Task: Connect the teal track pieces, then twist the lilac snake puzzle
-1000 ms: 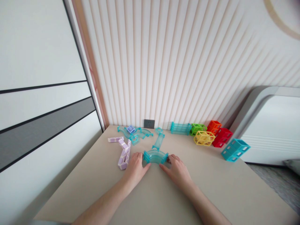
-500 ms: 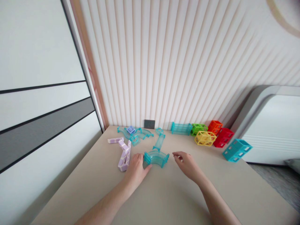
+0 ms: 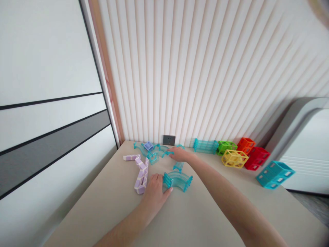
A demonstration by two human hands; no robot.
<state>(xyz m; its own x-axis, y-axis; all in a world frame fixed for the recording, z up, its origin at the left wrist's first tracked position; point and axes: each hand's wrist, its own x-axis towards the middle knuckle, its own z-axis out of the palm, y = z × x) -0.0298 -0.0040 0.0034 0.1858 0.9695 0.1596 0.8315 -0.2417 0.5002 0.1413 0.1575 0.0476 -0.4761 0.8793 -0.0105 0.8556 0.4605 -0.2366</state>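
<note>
My left hand (image 3: pixel 155 189) rests on the table with thumb and fingers at the left end of a stack of curved teal track pieces (image 3: pixel 178 180). My right hand (image 3: pixel 180 153) reaches to the back, its fingertips at the right end of a teal curved piece (image 3: pixel 164 149) among other teal pieces. Below my right wrist, a straight teal piece (image 3: pixel 179 167) is partly covered. Whether the right fingers grip the piece is hard to make out. A small blue-violet square piece (image 3: pixel 148 146) lies at the back left.
Purple-and-white pieces (image 3: pixel 141 173) lie left of my left hand. Along the back right stand a teal stack (image 3: pixel 205 146) and green (image 3: pixel 226 147), yellow (image 3: pixel 234 159), orange (image 3: pixel 246 145), red (image 3: pixel 257 157) and blue (image 3: pixel 275 175) frames. The ribbed wall (image 3: pixel 159 68) borders the table (image 3: pixel 102 206).
My right hand has moved forward and left from beside the curved stack to the teal pieces at the back. The left hand stays at the stack. The view has shifted slightly.
</note>
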